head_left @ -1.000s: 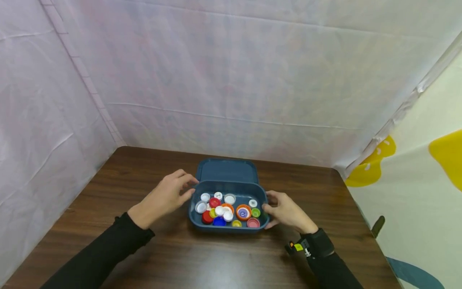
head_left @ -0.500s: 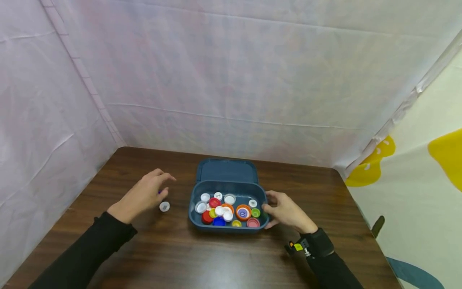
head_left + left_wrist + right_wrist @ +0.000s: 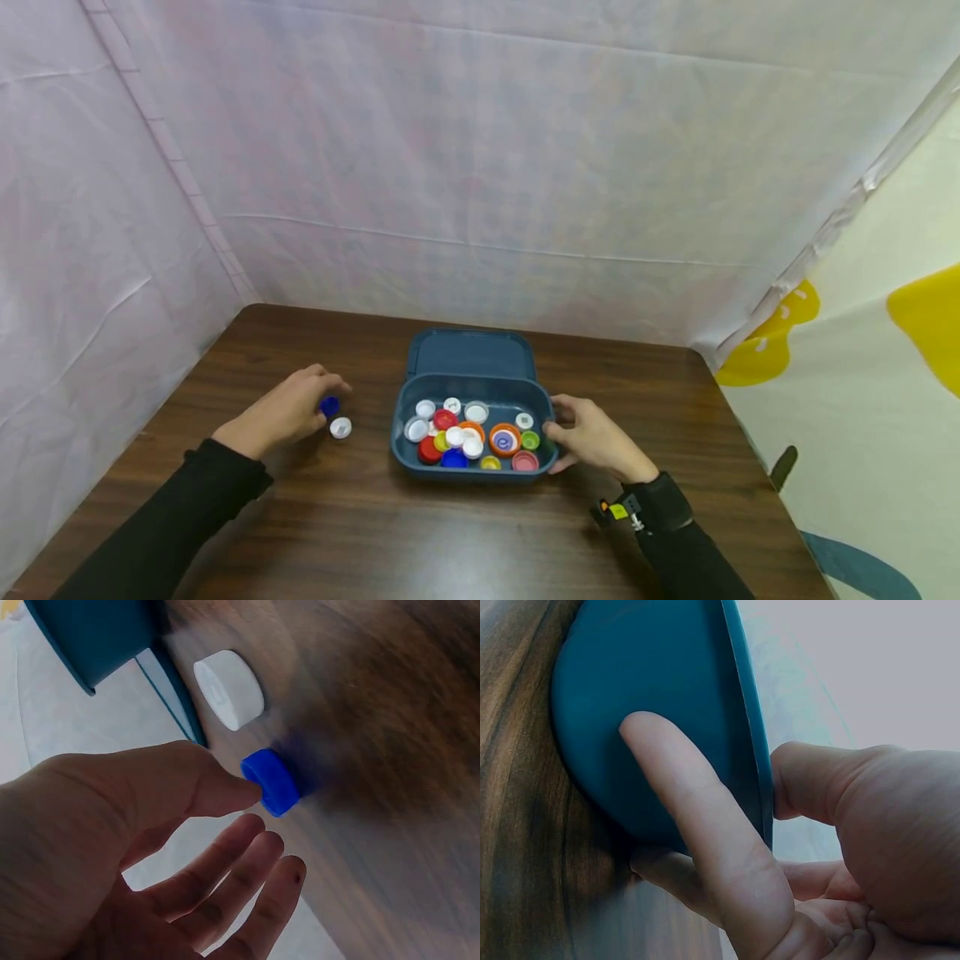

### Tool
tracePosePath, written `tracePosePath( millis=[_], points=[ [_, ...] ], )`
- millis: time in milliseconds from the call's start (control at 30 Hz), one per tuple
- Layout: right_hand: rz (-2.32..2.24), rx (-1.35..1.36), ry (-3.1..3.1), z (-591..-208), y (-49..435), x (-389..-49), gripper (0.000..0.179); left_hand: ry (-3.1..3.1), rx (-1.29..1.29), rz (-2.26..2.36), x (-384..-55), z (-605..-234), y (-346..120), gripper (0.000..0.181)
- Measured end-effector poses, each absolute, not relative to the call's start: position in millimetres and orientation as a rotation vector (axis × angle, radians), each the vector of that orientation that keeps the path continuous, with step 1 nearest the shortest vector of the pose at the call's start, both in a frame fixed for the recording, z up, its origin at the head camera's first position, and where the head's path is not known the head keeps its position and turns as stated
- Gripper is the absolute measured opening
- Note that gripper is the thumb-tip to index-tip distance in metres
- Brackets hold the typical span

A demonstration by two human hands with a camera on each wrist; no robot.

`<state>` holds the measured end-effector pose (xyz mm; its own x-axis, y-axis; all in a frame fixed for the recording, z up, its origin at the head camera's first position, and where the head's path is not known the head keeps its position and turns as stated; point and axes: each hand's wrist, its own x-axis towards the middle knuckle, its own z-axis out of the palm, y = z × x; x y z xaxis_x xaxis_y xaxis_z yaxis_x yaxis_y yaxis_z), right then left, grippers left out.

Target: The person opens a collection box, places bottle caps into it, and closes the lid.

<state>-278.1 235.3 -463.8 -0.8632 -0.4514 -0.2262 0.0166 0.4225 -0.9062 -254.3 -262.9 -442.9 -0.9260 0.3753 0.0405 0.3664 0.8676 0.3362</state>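
Observation:
A dark blue-grey plastic box with its lid folded back stands on the table, holding several bottle caps in white, red, yellow, blue, orange, green and pink. My right hand grips its right end; in the right wrist view the thumb is at the rim of the box and a finger lies along the outer wall. Left of the box, my left hand is low beside a blue bottle cap, its thumb overlapping that cap in the left wrist view, fingers apart. A white bottle cap lies close by.
The brown wooden table reaches back to a pale cloth wall. More cloth hangs at the left, and a printed one with yellow shapes on the right.
My left hand has moved left and down, from the box's left edge to the blue cap. The white and blue caps on the table have come into view. My right hand has stayed put.

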Motion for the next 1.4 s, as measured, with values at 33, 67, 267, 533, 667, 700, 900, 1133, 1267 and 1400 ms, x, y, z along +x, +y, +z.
tracePosePath(
  millis=[33, 67, 267, 533, 667, 700, 900, 1133, 1267, 1400],
  points=[
    [-1.438, -0.37, 2.242, -464, 235, -278, 0.06, 3.004, 0.6, 0.53, -255, -444, -264, 0.047],
    [-1.44, -0.372, 2.242, -464, 235, -278, 0.06, 3.001, 0.597, 0.529, -255, -445, -264, 0.046],
    [-1.442, -0.374, 2.242, -462, 235, -279, 0.06, 3.023, 0.638, 0.517, -259, -454, -266, 0.038],
    [-1.44, -0.37, 2.251, -462, 235, -279, 0.06, 3.048, 0.627, 0.533, -261, -457, -267, 0.027],
    [-1.45, -0.367, 2.246, -464, 235, -279, 0.06, 3.039, 0.607, 0.519, -261, -458, -269, 0.026],
    [-1.451, -0.368, 2.244, -464, 235, -279, 0.06, 3.038, 0.607, 0.519, -261, -458, -269, 0.026],
    [-1.452, -0.377, 2.246, -467, 235, -279, 0.06, 3.058, 0.652, 0.55, -260, -457, -266, 0.024],
    [-1.45, -0.376, 2.241, -465, 235, -277, 0.06, 3.099, 0.699, 0.604, -258, -447, -252, 0.027],
    [-1.446, -0.375, 2.242, -465, 235, -278, 0.06, 3.114, 0.73, 0.647, -254, -438, -239, 0.029],
    [-1.447, -0.38, 2.242, -464, 235, -277, 0.06, 3.147, 0.792, 0.645, -250, -428, -226, 0.029]
  ],
)
